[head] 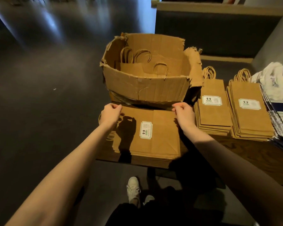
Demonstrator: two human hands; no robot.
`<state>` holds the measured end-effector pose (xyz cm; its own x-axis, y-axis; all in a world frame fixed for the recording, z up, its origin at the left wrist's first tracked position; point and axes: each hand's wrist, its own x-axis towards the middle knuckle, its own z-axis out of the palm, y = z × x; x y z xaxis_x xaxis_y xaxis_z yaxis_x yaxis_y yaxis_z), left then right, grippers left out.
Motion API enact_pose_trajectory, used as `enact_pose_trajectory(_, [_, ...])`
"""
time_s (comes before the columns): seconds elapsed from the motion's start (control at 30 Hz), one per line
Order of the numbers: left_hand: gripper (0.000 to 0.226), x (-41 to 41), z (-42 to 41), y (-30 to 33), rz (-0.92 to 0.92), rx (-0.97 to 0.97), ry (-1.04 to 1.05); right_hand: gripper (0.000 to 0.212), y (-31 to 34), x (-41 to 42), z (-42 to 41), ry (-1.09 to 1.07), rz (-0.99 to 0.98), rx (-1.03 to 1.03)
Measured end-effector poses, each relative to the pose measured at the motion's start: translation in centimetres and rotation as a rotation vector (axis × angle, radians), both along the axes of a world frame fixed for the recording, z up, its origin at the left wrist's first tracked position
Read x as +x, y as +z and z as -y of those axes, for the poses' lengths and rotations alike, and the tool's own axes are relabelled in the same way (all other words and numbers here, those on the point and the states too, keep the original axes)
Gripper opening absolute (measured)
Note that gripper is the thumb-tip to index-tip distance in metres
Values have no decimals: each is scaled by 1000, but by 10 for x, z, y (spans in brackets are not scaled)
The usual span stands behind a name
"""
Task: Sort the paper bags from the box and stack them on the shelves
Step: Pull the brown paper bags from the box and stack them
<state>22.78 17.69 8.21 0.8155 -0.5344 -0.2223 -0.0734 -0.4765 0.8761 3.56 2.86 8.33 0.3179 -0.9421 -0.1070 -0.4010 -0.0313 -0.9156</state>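
Observation:
A torn cardboard box (145, 88) stands on the dark wooden shelf (245, 154) with a few brown paper bags (142, 67) lying inside, handles up. In front of it lies a flat stack of brown paper bags (160, 141) with a white 9.9 label, turned sideways. My left hand (110, 114) pinches the far left corner of the top bag. At the far right corner my right hand (184, 112) pinches the same bag's edge.
Two more stacks of labelled brown bags (213, 111) (250, 118) lie to the right of the box. White and blue patterned bags (278, 101) are piled at the far right. Dark floor (39, 95) spreads left; my white shoe (133, 186) is below the shelf edge.

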Motion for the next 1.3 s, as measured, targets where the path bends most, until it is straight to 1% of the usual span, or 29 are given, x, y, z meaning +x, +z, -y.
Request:
enact_pose_trajectory(0.1, [19, 8, 28, 35, 58, -107, -53, 22, 31, 15, 18, 55, 87, -45])
enact_pose_trajectory(0.23, [17, 32, 64, 68, 151, -183, -123, 21, 69, 36, 46, 134, 114, -121])
enact_pose_trajectory(0.33, [16, 55, 88, 86, 211, -236, -137, 21, 91, 55, 71, 192, 73, -169])
enact_pose_trajectory(0.47, [10, 83, 117, 103, 248, -313, -153, 19, 111, 85, 102, 315, -33, -156])
enact_pose_trajectory(0.63, [11, 123, 154, 111, 261, -340, -292, 18, 121, 125, 135, 406, -131, -176])
enact_pose_trajectory(0.73, [12, 142, 175, 111, 229, -315, -367, 18, 119, 142, 157, 432, -233, -220])
enact_pose_trajectory(0.87, [14, 161, 199, 103, 179, -267, -382, 18, 104, 159, 187, 467, -353, -230])
enact_pose_trajectory(1.03, [11, 182, 222, 84, 80, -211, -346, 18, 73, 184, 225, 535, -448, -199])
enact_pose_trajectory(1.17, [11, 200, 239, 68, 3, -126, -323, 21, 43, 213, 253, 583, -520, -188])
enact_pose_trajectory(1.23, [13, 210, 248, 62, -12, -88, -318, 21, 26, 228, 264, 613, -540, -165])
enact_pose_trajectory(1.3, [13, 219, 257, 57, -24, -69, -296, 26, 8, 242, 273, 647, -562, -150])
